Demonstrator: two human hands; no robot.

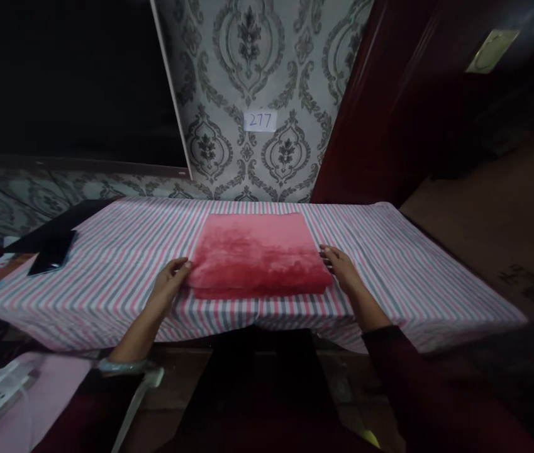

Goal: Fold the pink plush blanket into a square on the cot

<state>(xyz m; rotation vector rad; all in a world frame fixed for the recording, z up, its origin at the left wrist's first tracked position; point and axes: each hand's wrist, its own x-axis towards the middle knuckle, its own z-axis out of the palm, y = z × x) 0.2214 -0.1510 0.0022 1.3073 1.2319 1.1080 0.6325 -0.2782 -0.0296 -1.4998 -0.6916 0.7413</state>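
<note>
A folded red and pink plush cloth (257,255) lies flat on the striped tablecloth (120,264), its pile lighter at the far side and darker along the near edge. At its left edge is my left hand (172,277), with fingers loosely bent and thumb out, seeming to touch the side. My right hand (341,265) is beside the right edge, fingers stretched and apart. Whether its fingertips touch the cloth is hard to tell. Neither hand shows a grip on it.
A phone (53,253) lies on the left of the table. A large dark screen (68,82) hangs on the patterned wall, near a paper marked 277 (260,121). To the right stands a cardboard box (497,220). A power strip (0,396) is at lower left.
</note>
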